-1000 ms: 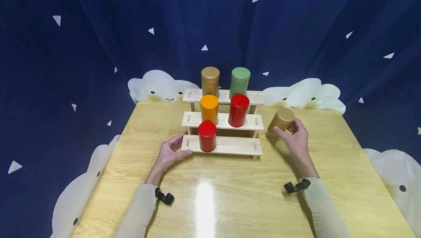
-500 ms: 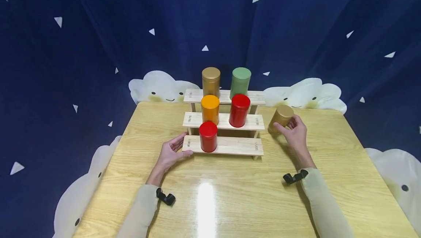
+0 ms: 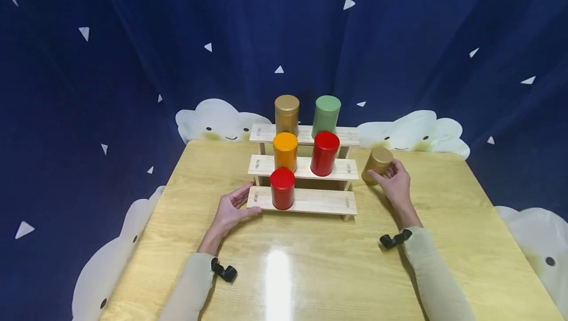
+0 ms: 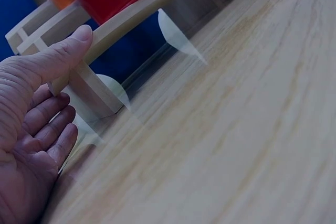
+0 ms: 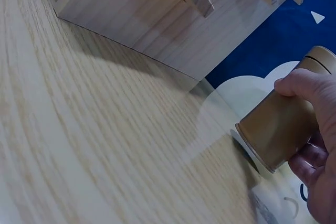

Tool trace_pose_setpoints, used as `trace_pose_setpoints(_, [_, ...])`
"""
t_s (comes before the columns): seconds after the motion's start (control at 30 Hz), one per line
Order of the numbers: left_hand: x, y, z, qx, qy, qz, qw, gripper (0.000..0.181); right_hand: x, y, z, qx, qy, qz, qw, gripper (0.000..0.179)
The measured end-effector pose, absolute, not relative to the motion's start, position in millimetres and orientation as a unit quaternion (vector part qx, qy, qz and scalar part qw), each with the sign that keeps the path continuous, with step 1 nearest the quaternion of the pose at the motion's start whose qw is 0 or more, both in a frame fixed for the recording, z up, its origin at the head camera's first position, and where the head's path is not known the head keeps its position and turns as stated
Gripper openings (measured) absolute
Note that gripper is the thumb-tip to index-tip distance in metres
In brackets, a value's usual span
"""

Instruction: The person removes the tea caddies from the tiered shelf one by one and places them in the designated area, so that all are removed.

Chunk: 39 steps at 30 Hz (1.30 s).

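Note:
My left hand (image 3: 230, 212) holds the left end of a three-step wooden rack (image 3: 319, 201). In the left wrist view its thumb (image 4: 65, 48) lies over the lowest board's edge, with the fingers below. To the right of the rack, my right hand (image 3: 396, 185) grips a gold tin (image 3: 376, 165) by its side. The tin leans slightly; in the right wrist view its base (image 5: 257, 153) is close to the tabletop, and I cannot tell whether it touches. A red tin (image 3: 282, 190) stands on the lowest step, near my left hand.
An orange tin (image 3: 285, 152) and another red tin (image 3: 325, 154) stand on the middle step. The top step bears a second gold tin (image 3: 287, 115) and a green tin (image 3: 327, 116). A dark blue curtain (image 3: 222, 15) hangs behind the wooden table (image 3: 337, 271).
The gold tin in my right hand has shifted slightly left and stands less tilted. My left hand stays at the rack's end. The head view has tipped up a little.

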State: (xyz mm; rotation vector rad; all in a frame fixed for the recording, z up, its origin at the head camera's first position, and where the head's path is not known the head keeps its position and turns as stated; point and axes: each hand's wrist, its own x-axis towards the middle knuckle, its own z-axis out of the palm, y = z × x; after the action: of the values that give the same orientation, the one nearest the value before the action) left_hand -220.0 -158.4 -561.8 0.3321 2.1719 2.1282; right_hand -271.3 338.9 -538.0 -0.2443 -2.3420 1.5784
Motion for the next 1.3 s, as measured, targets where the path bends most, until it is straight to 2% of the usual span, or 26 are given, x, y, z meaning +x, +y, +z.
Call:
trace_pose_setpoints(0.63, [-217.6, -159.0, -564.9, 0.109, 0.708, 0.697, 0.04, 0.082, -269.7, 339.9, -549.3, -0.077, -0.809, 0.562, 0.158, 0.076])
trace_pose_setpoints(0.9, [-221.6, -158.8, -562.6, 0.106, 0.705, 0.7, 0.039, 0.082, -274.0, 338.7, -545.8, -0.067, -0.813, 0.552, 0.173, 0.073])
trace_pose_setpoints(1.3, [-221.0, -158.7, -564.3, 0.107, 0.704, 0.701, 0.044, 0.082, -270.3, 340.4, -543.3, -0.072, -0.816, 0.549, 0.164, 0.072])
